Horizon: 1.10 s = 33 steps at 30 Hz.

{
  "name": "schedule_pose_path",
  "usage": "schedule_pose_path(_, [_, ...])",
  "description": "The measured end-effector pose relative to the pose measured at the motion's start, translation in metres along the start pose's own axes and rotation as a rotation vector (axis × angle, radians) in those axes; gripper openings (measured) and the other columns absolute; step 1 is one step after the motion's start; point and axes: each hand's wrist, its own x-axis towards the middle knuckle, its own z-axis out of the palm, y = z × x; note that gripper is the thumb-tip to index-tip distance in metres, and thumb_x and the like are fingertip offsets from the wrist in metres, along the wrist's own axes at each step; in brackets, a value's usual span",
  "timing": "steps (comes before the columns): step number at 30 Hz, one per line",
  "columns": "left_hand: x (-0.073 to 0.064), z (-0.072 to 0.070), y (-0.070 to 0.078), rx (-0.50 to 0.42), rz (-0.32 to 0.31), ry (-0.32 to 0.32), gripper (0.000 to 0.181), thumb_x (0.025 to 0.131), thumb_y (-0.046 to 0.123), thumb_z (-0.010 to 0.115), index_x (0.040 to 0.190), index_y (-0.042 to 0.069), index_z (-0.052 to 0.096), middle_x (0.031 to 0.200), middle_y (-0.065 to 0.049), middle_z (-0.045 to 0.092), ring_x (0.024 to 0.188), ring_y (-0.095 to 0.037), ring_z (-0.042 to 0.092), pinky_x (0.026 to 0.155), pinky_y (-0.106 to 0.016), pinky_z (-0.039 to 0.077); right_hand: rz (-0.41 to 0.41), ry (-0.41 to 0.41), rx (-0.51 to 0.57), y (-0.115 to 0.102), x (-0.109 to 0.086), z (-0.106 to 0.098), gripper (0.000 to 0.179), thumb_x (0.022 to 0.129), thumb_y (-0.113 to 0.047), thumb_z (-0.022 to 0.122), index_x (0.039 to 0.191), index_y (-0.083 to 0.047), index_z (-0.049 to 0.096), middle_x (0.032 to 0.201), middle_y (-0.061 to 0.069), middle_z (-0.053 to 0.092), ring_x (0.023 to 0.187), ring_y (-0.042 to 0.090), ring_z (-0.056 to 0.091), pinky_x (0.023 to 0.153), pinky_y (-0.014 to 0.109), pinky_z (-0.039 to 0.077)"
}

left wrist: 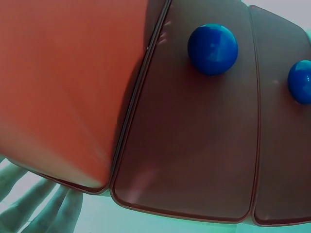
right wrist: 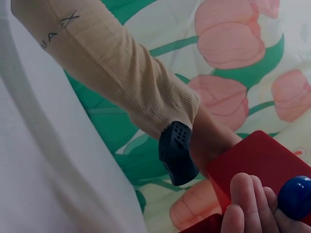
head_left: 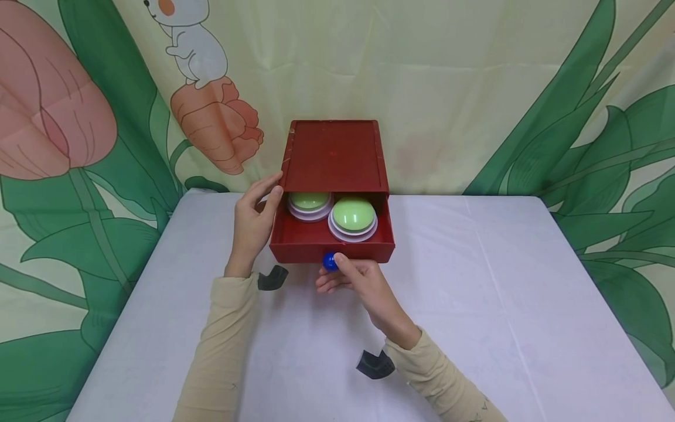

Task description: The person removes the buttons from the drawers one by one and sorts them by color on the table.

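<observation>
By the far edge of the table, a red cabinet is standing, its pulled-out drawer holding two green-domed buttons; the right hand is pinching the blue knob, the left hand, fingers extended, touching the cabinet's side.

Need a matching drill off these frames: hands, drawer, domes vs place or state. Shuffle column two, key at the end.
Column one
1. Left hand
2. Right hand
3. Drawer
4. Domes

Column two
A. Green, seated in white bases
B. At the blue knob
C. Pulled open
D. Against the left side of the box

Pairs: 1-D, 2-B, 3-C, 4-A
</observation>
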Motion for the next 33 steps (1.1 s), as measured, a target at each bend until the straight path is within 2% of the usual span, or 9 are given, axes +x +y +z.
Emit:
schedule_pose_path(9, [0.000, 0.001, 0.000, 0.000, -0.004, 0.008, 0.036, 0.101, 0.010, 0.056, 0.135, -0.002, 0.059, 0.137, -0.017, 0.059, 0.124, -0.025, 0.059, 0.096, -0.027, 0.054, 0.006, -0.002, -0.020, -0.001, -0.005, 0.000, 0.043, 0.104, -0.034, 0.051, 0.105, 0.004, 0.070, 0.094, 0.016, 0.075, 0.085, 0.027, 0.075, 0.084, 0.043, 0.060])
schedule_pose_path(19, [0.000, 0.001, 0.000, -0.009, 0.001, 0.012, 0.037, 0.101, 0.010, 0.056, 0.134, -0.003, 0.059, 0.135, -0.018, 0.059, 0.123, -0.026, 0.059, 0.096, -0.024, 0.054, 0.012, -0.013, -0.015, -0.001, -0.008, 0.000, 0.044, 0.104, -0.034, 0.050, 0.107, 0.006, 0.069, 0.094, 0.017, 0.075, 0.084, 0.026, 0.075, 0.082, 0.036, 0.061])
schedule_pose_path(33, [0.000, 0.002, 0.001, -0.016, 0.012, 0.020, 0.035, 0.100, 0.008, 0.056, 0.133, -0.005, 0.059, 0.134, -0.020, 0.060, 0.122, -0.028, 0.060, 0.093, -0.018, 0.052, -0.002, -0.030, -0.015, 0.002, -0.014, 0.001, 0.041, 0.105, -0.032, 0.050, 0.109, 0.004, 0.069, 0.098, 0.018, 0.074, 0.085, 0.027, 0.075, 0.083, 0.039, 0.061])
